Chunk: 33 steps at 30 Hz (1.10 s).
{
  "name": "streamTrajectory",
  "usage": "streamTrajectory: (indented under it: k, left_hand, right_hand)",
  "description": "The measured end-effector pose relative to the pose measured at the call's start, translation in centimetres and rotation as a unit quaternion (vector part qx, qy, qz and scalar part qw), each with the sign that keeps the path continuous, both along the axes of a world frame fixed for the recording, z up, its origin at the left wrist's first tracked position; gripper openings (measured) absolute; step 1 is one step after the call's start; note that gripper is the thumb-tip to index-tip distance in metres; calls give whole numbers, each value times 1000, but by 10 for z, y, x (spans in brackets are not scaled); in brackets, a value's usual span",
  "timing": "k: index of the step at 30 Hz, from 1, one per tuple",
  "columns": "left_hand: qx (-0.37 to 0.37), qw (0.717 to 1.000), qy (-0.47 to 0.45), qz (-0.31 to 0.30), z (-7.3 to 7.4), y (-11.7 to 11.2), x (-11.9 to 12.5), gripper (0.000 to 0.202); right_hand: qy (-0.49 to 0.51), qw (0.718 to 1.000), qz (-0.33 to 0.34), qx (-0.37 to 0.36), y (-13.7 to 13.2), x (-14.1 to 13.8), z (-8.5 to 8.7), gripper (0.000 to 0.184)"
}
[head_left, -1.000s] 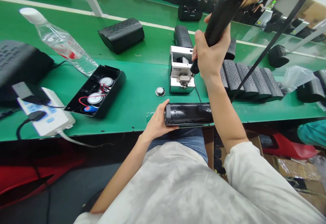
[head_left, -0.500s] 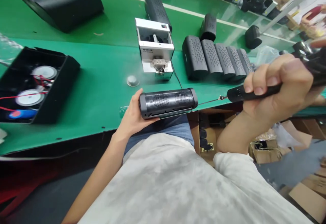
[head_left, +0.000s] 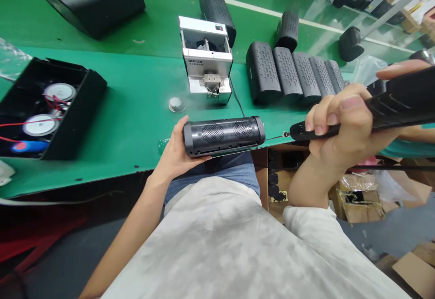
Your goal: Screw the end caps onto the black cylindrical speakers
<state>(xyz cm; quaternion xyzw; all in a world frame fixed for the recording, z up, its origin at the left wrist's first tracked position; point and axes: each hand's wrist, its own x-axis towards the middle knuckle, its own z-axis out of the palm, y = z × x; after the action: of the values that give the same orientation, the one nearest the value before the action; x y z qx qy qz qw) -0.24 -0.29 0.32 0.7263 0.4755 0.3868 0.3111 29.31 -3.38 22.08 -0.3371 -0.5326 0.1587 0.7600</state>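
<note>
My left hand point(head_left: 174, 149) cradles a black cylindrical speaker body point(head_left: 224, 137) from below, its fingers curled around the near side, just above my lap. My right hand point(head_left: 343, 122) grips a black electric screwdriver point(head_left: 390, 102) lying almost level. Its narrow nose point(head_left: 299, 131) points left toward the speaker's right end cap, and a thin metal shaft or wire runs from its tip toward the speaker's lower edge. I cannot tell whether that line touches the speaker. My left palm is hidden under the speaker.
A silver screw feeder point(head_left: 206, 59) stands on the green workbench point(head_left: 136, 90), with a small round metal part point(head_left: 176, 104) nearby. An open black speaker housing point(head_left: 50, 108) holding drivers and wires lies left, and a row of black speaker shells point(head_left: 292, 74) lies right.
My right hand has brought the screwdriver down from the feeder to the right of the speaker, now nearly level. The view has swung, and my left hand still holds the speaker.
</note>
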Motion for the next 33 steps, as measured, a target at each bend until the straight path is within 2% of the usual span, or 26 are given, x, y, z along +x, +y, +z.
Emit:
streamTrajectory:
  k: [6, 10, 12, 15, 20, 24, 26, 29, 31, 33]
  left_hand:
    - [-9, 999, 24, -34, -3, -6, -9, 143]
    - [-24, 997, 40, -69, 11, -12, -13, 116]
    - [-20, 997, 35, -66, 17, -13, -13, 109]
    - [-3, 998, 22, -60, 20, -13, -14, 110]
    - [-27, 998, 19, -49, 11, -13, -17, 110]
    - [-32, 999, 24, -34, 4, -11, -21, 107]
    - [-33, 998, 39, -45, 7, -6, -23, 108]
    - [-34, 993, 72, -85, 20, 3, -25, 121]
    - [-27, 991, 79, -106, 31, 6, -24, 124]
    - [-19, 992, 69, -106, 41, 5, -24, 113]
  right_hand:
    - [3, 998, 58, -27, 13, 9, -33, 31]
    - [24, 996, 67, -59, 2, 16, -46, 41]
    - [26, 995, 79, -63, -4, 19, -50, 44]
    - [24, 992, 101, -66, -10, 18, -54, 44]
    - [33, 992, 79, -94, -13, 12, -56, 36]
    - [23, 992, 93, -86, -8, 13, -59, 26]
    - [14, 990, 105, -90, -3, 15, -59, 25]
    - [-9, 984, 141, -108, 6, 16, -49, 24]
    - [-23, 979, 169, -109, 10, 16, -33, 24]
    - [-23, 980, 178, -82, 6, 21, -9, 25]
